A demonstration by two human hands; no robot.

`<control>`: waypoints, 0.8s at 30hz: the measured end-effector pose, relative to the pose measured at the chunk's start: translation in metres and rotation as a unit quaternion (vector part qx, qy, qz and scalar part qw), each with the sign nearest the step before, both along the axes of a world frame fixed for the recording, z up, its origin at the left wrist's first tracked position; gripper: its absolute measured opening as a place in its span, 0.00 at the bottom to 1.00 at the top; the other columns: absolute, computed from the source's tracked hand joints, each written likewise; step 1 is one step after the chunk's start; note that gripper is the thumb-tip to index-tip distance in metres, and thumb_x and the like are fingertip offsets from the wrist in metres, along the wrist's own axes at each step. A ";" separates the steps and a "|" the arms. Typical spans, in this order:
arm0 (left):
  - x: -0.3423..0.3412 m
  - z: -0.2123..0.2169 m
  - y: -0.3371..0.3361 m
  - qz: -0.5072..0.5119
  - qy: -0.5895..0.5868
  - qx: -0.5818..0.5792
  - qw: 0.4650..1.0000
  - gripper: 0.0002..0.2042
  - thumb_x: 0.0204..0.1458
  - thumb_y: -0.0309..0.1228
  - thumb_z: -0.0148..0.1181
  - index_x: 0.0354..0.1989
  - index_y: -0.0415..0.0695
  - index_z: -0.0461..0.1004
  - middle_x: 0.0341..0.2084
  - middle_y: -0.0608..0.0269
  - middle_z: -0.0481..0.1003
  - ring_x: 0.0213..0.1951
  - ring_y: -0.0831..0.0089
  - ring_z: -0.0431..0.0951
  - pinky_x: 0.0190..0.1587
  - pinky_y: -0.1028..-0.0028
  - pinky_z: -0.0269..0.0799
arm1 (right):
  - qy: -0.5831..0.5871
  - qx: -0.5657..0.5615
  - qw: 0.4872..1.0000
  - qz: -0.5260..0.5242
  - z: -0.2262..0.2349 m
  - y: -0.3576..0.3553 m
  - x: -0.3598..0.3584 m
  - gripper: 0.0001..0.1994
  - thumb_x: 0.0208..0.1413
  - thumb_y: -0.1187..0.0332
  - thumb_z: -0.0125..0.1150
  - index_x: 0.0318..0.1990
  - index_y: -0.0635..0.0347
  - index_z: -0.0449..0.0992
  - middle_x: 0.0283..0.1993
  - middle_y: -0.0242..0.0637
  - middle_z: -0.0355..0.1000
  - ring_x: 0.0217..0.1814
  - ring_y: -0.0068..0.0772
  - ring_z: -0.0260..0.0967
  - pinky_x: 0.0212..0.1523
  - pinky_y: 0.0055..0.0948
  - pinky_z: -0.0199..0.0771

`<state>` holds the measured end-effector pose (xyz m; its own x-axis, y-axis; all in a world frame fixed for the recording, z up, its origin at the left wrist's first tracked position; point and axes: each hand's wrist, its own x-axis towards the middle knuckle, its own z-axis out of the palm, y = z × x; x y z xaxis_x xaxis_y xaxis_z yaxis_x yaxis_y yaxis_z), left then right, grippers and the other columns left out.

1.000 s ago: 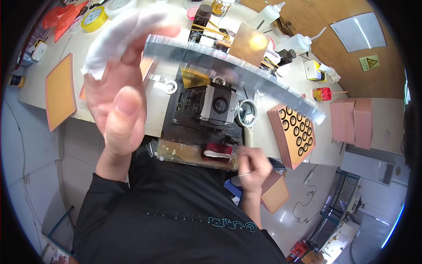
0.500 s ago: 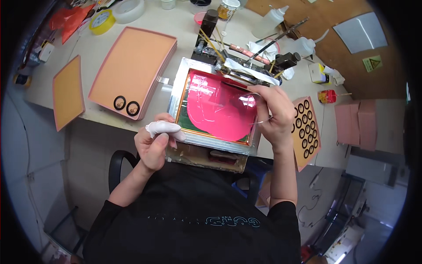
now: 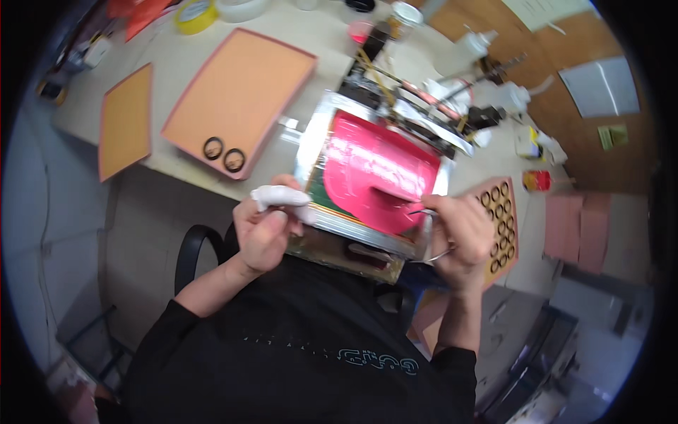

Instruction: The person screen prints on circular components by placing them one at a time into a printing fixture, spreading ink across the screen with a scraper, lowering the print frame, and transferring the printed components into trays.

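Observation:
A silver metal printing frame (image 3: 364, 234) lies before me, its screen mostly coated with glossy pink ink (image 3: 374, 155). At its near right corner my right hand (image 3: 462, 237) pinches a thin, clear, curved piece (image 3: 426, 242); glare and blur hide its full shape. Closed over the frame's near left corner is my left hand (image 3: 272, 225), with white coverings on its fingers and the thumb pressed toward them. Whether it grips anything small I cannot make out.
Left stands a stack of peach trays (image 3: 240, 92) with two black rings (image 3: 234, 160) on top. A tray of several black rings (image 3: 503, 226) lies beyond my right hand. Behind the frame are a dark clamp mechanism (image 3: 367, 88), brushes and squeeze bottles (image 3: 474, 49).
My right hand has come nearer along the frame's right side with the clear piece, to the near corner. My left hand keeps its closed shape. The whole view has shifted and tilted.

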<state>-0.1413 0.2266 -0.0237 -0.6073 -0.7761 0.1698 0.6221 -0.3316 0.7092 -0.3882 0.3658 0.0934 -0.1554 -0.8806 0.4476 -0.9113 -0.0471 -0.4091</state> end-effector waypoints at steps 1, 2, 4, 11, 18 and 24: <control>-0.005 0.013 -0.004 0.018 -0.006 -0.006 1.000 0.17 0.59 0.23 0.53 0.53 0.27 0.78 0.60 0.45 0.68 0.42 0.65 0.83 0.37 0.80 0.76 | 0.032 -0.008 0.999 -0.005 0.009 -0.008 -0.008 0.14 0.49 0.84 0.62 0.44 0.64 0.85 0.31 0.33 0.76 0.26 0.30 0.60 0.34 0.28 0.65; -0.012 0.028 -0.009 0.012 0.024 -0.099 0.995 0.18 0.59 0.24 0.51 0.54 0.29 0.77 0.54 0.44 0.73 0.41 0.61 0.83 0.42 0.73 0.77 | 0.027 0.002 0.999 -0.045 0.014 -0.018 -0.018 0.13 0.53 0.83 0.63 0.45 0.65 0.85 0.32 0.34 0.78 0.28 0.28 0.63 0.35 0.27 0.67; -0.027 0.068 -0.037 0.045 0.065 -0.304 0.949 0.19 0.57 0.24 0.50 0.56 0.31 0.76 0.46 0.44 0.79 0.42 0.57 0.83 0.52 0.58 0.77 | -0.037 0.014 0.994 -0.102 0.027 -0.038 -0.040 0.10 0.60 0.81 0.64 0.47 0.66 0.84 0.36 0.34 0.81 0.33 0.25 0.69 0.39 0.26 0.71; 0.015 0.097 -0.111 0.206 -0.408 -0.549 0.700 0.13 0.56 0.20 0.68 0.50 0.35 0.83 0.48 0.55 0.82 0.46 0.63 0.81 0.50 0.70 0.76 | -0.054 -0.103 0.962 -0.246 0.015 -0.033 -0.096 0.14 0.59 0.74 0.70 0.51 0.68 0.83 0.35 0.37 0.83 0.33 0.25 0.75 0.37 0.23 0.75; 0.048 0.042 -0.116 0.166 -0.571 -0.537 0.598 0.11 0.56 0.21 0.67 0.47 0.34 0.83 0.45 0.55 0.83 0.43 0.62 0.81 0.46 0.69 0.77 | -0.154 0.070 0.955 -0.243 -0.077 0.035 -0.036 0.24 0.53 0.73 0.75 0.59 0.63 0.80 0.50 0.37 0.78 0.37 0.24 0.69 0.36 0.21 0.70; 0.030 0.073 -0.110 0.096 -0.657 -0.469 0.583 0.12 0.59 0.19 0.65 0.51 0.35 0.82 0.46 0.56 0.82 0.42 0.64 0.80 0.42 0.71 0.75 | -0.186 0.028 0.968 -0.169 -0.059 0.006 -0.006 0.24 0.52 0.74 0.74 0.59 0.61 0.81 0.50 0.37 0.78 0.36 0.27 0.70 0.37 0.23 0.71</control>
<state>-0.1118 0.1169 0.0493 -0.6087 -0.7911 0.0597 -0.7001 0.5711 0.4286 -0.3946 0.3719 0.0344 -0.5792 -0.7731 0.2585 -0.6606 0.2593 -0.7046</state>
